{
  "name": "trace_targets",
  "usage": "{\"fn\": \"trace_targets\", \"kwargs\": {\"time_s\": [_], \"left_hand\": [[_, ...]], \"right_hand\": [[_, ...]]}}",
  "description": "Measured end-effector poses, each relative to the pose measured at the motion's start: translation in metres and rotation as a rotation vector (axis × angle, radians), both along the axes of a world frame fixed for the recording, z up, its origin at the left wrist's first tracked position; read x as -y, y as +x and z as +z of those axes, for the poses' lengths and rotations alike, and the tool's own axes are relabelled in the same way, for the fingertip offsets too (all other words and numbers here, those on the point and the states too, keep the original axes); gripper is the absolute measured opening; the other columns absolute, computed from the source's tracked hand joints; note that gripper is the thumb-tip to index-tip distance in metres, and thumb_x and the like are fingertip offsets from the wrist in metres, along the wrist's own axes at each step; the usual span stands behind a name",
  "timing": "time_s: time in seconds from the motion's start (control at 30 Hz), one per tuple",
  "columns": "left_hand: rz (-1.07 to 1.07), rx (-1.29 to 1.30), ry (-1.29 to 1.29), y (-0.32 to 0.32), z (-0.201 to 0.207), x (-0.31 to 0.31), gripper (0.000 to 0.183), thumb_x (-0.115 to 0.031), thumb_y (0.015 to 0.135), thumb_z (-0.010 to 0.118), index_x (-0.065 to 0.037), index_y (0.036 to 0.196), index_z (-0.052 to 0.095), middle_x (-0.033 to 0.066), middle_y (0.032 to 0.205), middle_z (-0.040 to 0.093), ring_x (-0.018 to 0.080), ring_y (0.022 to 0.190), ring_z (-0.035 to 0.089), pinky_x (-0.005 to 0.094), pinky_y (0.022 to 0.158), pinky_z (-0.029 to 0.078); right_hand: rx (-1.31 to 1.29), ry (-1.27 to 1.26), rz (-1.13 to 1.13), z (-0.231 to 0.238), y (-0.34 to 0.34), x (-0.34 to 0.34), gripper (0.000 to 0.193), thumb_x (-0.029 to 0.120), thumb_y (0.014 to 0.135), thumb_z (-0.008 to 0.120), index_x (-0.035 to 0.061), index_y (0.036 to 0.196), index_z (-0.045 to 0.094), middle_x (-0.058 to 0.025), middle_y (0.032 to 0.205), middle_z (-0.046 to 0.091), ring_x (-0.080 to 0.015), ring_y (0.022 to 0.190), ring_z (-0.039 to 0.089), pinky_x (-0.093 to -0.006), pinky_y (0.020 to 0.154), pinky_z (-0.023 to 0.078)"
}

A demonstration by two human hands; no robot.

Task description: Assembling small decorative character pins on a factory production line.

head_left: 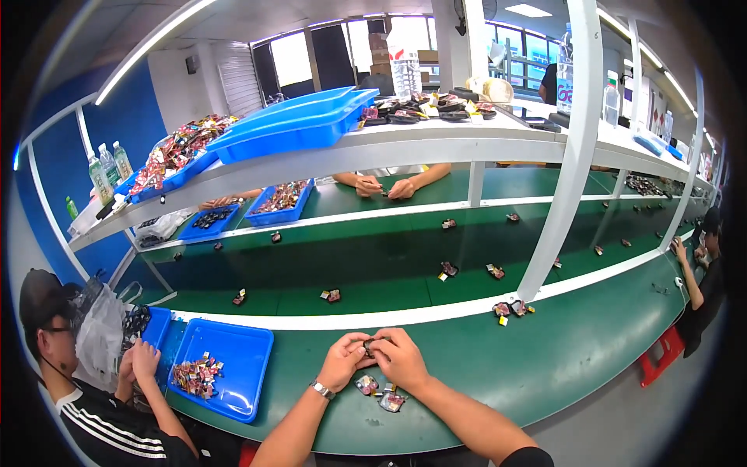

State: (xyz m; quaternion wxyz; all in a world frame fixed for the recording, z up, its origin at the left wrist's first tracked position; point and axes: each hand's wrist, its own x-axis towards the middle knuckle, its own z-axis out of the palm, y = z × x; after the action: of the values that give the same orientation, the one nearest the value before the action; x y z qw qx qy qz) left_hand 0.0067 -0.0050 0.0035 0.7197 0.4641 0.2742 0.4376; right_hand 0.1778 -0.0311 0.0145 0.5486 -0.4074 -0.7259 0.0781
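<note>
My left hand (343, 363) and my right hand (400, 359) meet over the green work surface (498, 381). Between their fingertips they grip a small black part (369, 347), mostly covered by the fingers. Just below the hands lie two small assemblies, a dark-rimmed one (366, 384) and another with red, clear and yellow bits (392, 401). To the left stands a blue tray (253, 342) with a heap of small red and yellow pieces (198, 377) in it.
A white upright post (556, 179) rises beyond my right hand, with more small assemblies (511, 309) at its foot. Others lie spread along the conveyor belt (366, 272). Co-workers sit at left (109, 405), right (700, 288) and across. Overhead runs a loaded shelf (436, 148).
</note>
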Motion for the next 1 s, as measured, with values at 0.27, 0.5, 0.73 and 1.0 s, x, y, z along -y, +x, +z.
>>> {"fn": "trace_targets", "kwargs": {"time_s": [0.27, 0.5, 0.73, 1.0], "left_hand": [[0.013, -0.010, -0.007, 0.001, -0.001, -0.001, 0.026, 0.000, 0.097, 0.046, 0.002, 0.123, 0.047, 0.0153, 0.118, 0.060, 0.0230, 0.110, 0.061, 0.0369, 0.094, 0.054], [0.010, -0.051, -0.005, 0.002, 0.001, 0.000, 0.026, 0.000, 0.097, 0.046, 0.002, 0.123, 0.047, 0.0159, 0.119, 0.059, 0.0230, 0.110, 0.061, 0.0376, 0.093, 0.055], [0.071, -0.083, 0.008, 0.004, -0.006, -0.002, 0.023, -0.002, 0.096, 0.052, 0.002, 0.118, 0.050, 0.0143, 0.113, 0.063, 0.0206, 0.102, 0.064, 0.0358, 0.085, 0.058], [0.141, -0.202, 0.038, 0.015, -0.001, 0.004, 0.020, -0.004, 0.095, 0.054, 0.002, 0.114, 0.055, 0.0113, 0.106, 0.065, 0.0161, 0.091, 0.066, 0.0300, 0.073, 0.060]], "right_hand": [[0.092, 0.032, -0.016, 0.005, 0.001, 0.001, 0.019, 0.002, 0.075, 0.072, 0.0054, 0.093, 0.069, -0.0098, 0.102, 0.061, -0.0253, 0.087, 0.064, -0.0340, 0.072, 0.056], [0.097, -0.008, -0.075, 0.000, -0.002, 0.002, 0.017, 0.003, 0.076, 0.071, 0.0057, 0.093, 0.070, -0.0099, 0.100, 0.061, -0.0245, 0.082, 0.064, -0.0340, 0.072, 0.056], [0.082, 0.001, -0.078, 0.002, -0.003, 0.003, 0.017, 0.001, 0.077, 0.070, 0.0049, 0.093, 0.069, -0.0103, 0.100, 0.060, -0.0256, 0.083, 0.065, -0.0336, 0.071, 0.056], [-0.278, -0.437, 0.044, -0.001, 0.003, 0.004, 0.016, 0.003, 0.083, 0.069, -0.0014, 0.098, 0.068, -0.0104, 0.098, 0.063, -0.0156, 0.075, 0.068, -0.0263, 0.067, 0.056]]}}
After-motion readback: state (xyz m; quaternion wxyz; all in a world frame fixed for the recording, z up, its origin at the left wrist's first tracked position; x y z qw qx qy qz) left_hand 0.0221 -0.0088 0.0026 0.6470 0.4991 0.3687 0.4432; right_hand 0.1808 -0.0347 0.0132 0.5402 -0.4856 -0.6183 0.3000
